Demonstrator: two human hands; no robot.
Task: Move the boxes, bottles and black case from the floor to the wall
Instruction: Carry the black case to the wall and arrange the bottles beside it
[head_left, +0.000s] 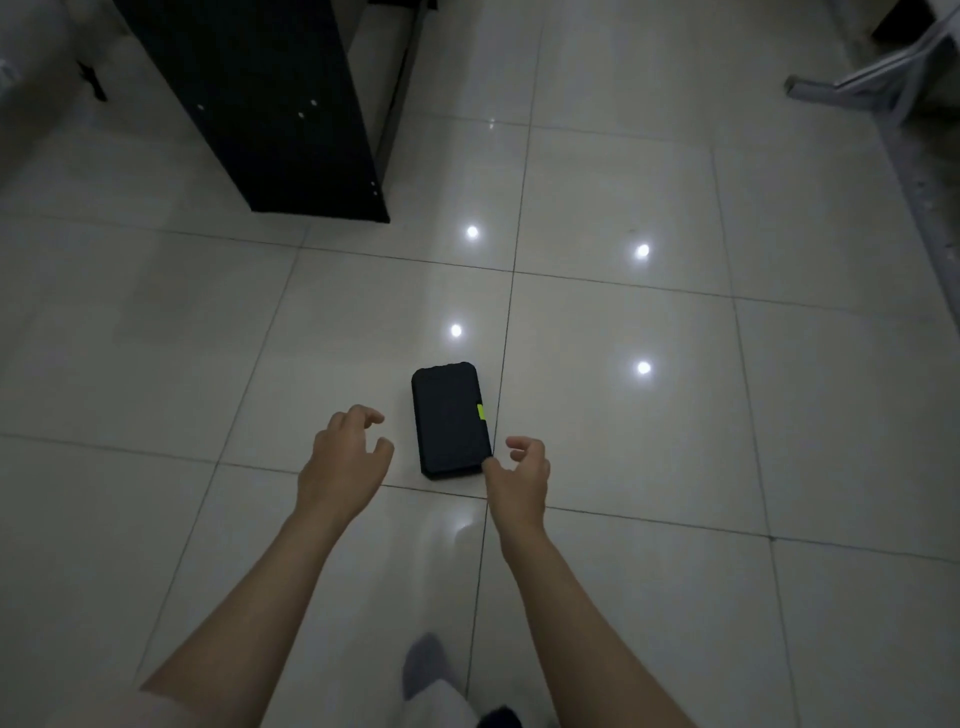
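A black case (449, 420) with a small lime-green tab on its right edge lies flat on the glossy tiled floor, in the middle of the view. My left hand (347, 457) hovers just left of it, fingers curled and apart, holding nothing. On the other side, my right hand (519, 475) is at the case's near right corner with its fingers spread; whether a fingertip touches the case I cannot tell. No boxes or bottles are in view.
A tall black cabinet panel (270, 104) stands on the floor at the upper left. Grey metal furniture legs (857, 85) reach in at the upper right. A socked foot (428, 665) shows at the bottom edge. Light spots reflect on the tiles.
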